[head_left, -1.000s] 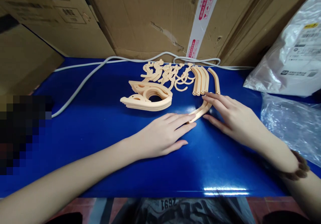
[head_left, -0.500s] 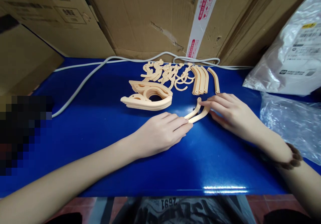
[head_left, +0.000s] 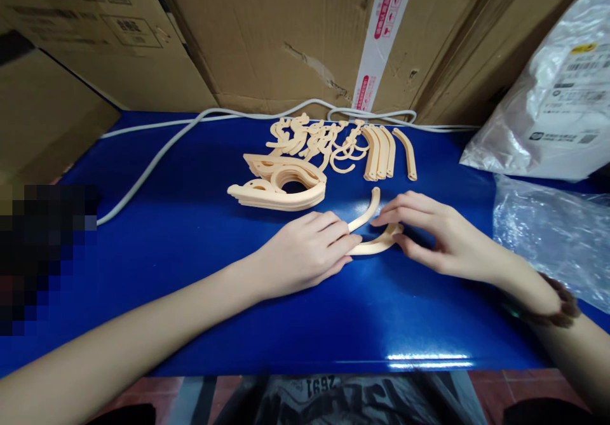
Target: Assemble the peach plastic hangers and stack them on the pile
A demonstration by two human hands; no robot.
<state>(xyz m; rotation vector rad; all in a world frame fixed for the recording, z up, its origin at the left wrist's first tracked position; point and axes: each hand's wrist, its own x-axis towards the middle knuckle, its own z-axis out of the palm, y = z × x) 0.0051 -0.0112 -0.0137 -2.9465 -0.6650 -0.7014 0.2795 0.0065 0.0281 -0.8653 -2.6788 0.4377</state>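
Two curved peach plastic strips lie on the blue table (head_left: 190, 266) between my hands. My left hand (head_left: 305, 253) rests palm down with its fingertips pinching the near ends of both strips. The upper strip (head_left: 366, 212) arcs away toward the back. My right hand (head_left: 429, 234) pinches the far end of the lower strip (head_left: 379, 246) between thumb and fingers.
A stack of flat peach hanger-shaped parts (head_left: 279, 187), small hooks (head_left: 309, 136) and several more curved strips (head_left: 381, 152) lie behind my hands. A white cable (head_left: 157, 152) runs along the back. Cardboard boxes (head_left: 286, 31) wall the rear; plastic bags (head_left: 548, 107) sit at right.
The two strips, first held together, have been spread apart at their far ends. My right hand has drawn the lower strip toward me; my left hand has curled onto the near ends.
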